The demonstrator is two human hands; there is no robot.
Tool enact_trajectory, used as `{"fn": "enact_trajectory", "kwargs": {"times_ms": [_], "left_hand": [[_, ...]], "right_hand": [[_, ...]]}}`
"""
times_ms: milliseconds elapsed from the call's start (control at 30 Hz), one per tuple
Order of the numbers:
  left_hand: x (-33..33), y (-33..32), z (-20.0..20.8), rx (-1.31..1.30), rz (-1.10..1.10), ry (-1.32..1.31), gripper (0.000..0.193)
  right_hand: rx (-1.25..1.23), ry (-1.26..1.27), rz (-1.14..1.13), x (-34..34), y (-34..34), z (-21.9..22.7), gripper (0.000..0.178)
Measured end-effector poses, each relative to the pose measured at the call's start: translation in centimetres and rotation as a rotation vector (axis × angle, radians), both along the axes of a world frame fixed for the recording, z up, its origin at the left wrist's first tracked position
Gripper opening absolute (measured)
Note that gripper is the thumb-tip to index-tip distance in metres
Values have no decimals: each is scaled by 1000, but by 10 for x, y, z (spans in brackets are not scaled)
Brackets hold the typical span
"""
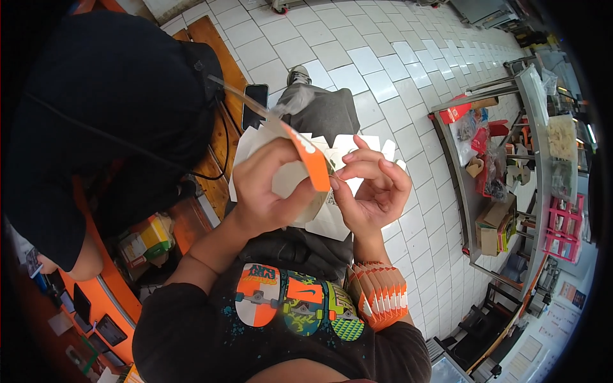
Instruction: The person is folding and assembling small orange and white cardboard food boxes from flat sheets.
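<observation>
An orange-and-white card strip (pixel 314 169) is held above the lap, in front of the chest, over spread white card pieces (pixel 329 223). By the left hand (pixel 271 185), the strip is clamped between thumb and fingers; that grip is closed on it. At the strip's near end, the thumb and fingertips of the right hand (pixel 377 191) are brought close together; whether the right grip is clamped on its edge cannot be told. The step appears to be fine handling of that end, best done with the strip steadied lightly by the left hand, so the card is not creased, and with the edge worked by the right fingertips alone. The right forearm should be kept level, since a row of folded cards (pixel 377 297) is carried around it.
</observation>
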State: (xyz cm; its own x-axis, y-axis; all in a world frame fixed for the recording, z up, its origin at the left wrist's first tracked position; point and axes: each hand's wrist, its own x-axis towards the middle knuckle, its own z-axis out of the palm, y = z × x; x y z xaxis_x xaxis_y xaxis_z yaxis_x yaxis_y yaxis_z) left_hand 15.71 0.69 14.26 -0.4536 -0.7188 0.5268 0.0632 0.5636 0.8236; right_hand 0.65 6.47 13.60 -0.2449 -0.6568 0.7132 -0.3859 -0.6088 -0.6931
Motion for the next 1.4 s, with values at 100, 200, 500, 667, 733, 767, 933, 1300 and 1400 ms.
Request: {"fn": "enact_trajectory", "kwargs": {"times_ms": [100,200,500,667,733,767,933,1300,1400], "left_hand": [[7,-7,7,824,-339,586,61],[6,-11,7,846,-254,460,61],[-1,-3,3,215,144,-18,12],[-6,-3,-13,-371,352,-149,18],[-15,-5,-4,-341,309,39,20],[-15,-4,-1,-247,281,68,25],[-9,-14,-11,-177,115,141,34],[-9,-14,-15,-95,11,217,33],[-6,-9,-24,129,9,220,45]], "right_hand": [[-5,-27,2,1,2,-2,53],[-20,105,-25,-3,0,-2,47],[-42,344,-244,-14,-7,-12,41],[38,209,-83,-1,-6,7,67],[26,276,-97,1,-5,8,71],[-30,251,-84,2,-6,6,72],[-138,259,-47,-1,-3,5,80],[-55,240,-63,1,2,8,89],[-29,223,-45,1,6,8,89]]}}
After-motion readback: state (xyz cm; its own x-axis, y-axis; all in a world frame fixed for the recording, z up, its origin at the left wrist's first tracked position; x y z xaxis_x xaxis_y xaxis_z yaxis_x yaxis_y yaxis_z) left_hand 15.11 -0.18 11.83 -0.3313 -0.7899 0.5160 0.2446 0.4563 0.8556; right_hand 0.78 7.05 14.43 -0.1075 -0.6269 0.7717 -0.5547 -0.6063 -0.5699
